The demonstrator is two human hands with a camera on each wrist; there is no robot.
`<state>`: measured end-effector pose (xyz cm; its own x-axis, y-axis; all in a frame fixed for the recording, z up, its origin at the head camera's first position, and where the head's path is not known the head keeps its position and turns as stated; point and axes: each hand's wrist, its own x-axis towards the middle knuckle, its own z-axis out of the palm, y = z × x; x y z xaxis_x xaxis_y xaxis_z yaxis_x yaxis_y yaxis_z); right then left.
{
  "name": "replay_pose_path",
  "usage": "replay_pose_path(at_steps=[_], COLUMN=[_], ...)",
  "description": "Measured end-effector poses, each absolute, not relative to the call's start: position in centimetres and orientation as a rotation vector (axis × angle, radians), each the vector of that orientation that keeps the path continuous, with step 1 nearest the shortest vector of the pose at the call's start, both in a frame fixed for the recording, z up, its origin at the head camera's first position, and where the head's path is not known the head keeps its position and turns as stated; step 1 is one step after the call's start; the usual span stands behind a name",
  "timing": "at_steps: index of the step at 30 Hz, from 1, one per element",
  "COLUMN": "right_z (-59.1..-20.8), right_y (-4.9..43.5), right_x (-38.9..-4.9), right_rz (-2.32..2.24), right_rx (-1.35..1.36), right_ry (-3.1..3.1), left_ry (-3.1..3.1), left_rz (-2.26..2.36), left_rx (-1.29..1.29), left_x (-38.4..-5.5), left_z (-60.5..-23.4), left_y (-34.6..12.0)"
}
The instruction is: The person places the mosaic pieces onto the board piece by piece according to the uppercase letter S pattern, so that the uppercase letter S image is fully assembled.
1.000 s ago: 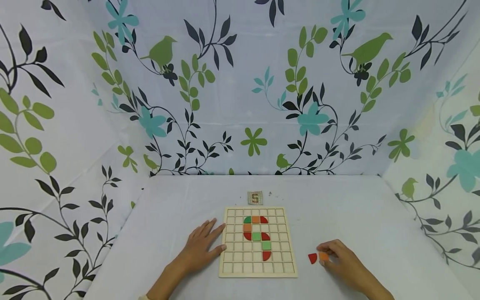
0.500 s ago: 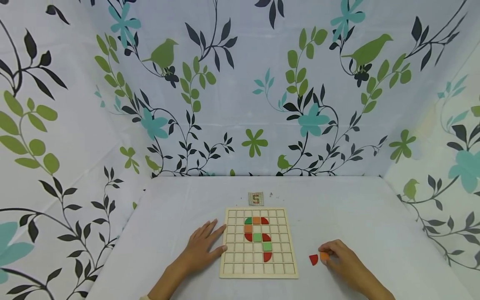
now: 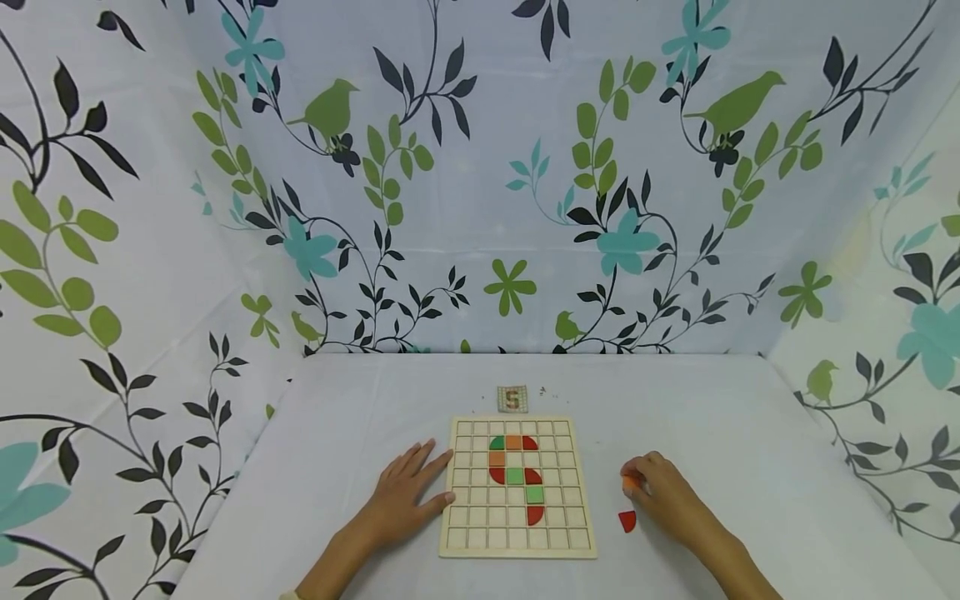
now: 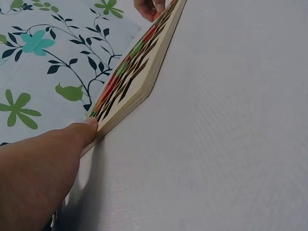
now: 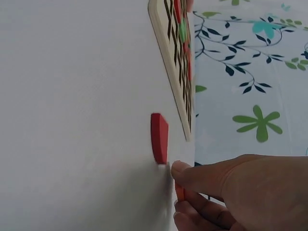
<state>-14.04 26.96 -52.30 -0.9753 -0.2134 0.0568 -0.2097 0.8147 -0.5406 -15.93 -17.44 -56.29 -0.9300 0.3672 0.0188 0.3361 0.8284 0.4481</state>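
A square wooden grid board (image 3: 480, 517) lies on the white table. Green, orange and red tiles sit in its cells along a curved path, a light green tile (image 3: 514, 476) among them. My left hand (image 3: 403, 498) lies with fingers spread at the board's left edge, fingertip and thumb touching it. To the right of the board, my right hand (image 3: 662, 493) pinches an orange square tile (image 5: 180, 191) between thumb and fingers. On the table just nearer than that hand is a loose red quarter-circle tile (image 3: 627, 522), which shows its thick side in the right wrist view.
Beyond the board's far edge lies a small card (image 3: 512, 399) with an S-like figure on a grid. Tiny dark specks dot the cloth beside it. A patterned curtain (image 3: 450, 208) with birds and leaves rises behind the table and along both sides.
My right hand has lifted the orange tile from beside the red one and moved it slightly away from me and left. The left hand stays at the board's edge.
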Motion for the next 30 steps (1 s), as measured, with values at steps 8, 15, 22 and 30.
replay_pose_path(at_steps=[8, 15, 22, 30], right_z=[-50.7, -51.0, -51.9, -53.0], right_y=[21.2, 16.3, 13.6, 13.4], right_x=[-14.7, -13.8, -13.0, -12.8], right_rz=[-0.945, -1.029, -1.027, -0.962], right_rx=[-0.399, -0.655, -0.930, -1.082], right_ry=[2.950, 2.823, 2.759, 2.846], left_ry=[2.945, 2.942, 2.929, 2.937], left_rz=[0.696, 0.687, 0.710, 0.712], left_rx=[0.566, 0.568, 0.578, 0.575], left_x=[-16.0, -15.9, -15.9, -15.9], left_z=[-56.1, -56.2, -56.2, -56.3], left_y=[-17.4, -17.4, -17.3, -17.2])
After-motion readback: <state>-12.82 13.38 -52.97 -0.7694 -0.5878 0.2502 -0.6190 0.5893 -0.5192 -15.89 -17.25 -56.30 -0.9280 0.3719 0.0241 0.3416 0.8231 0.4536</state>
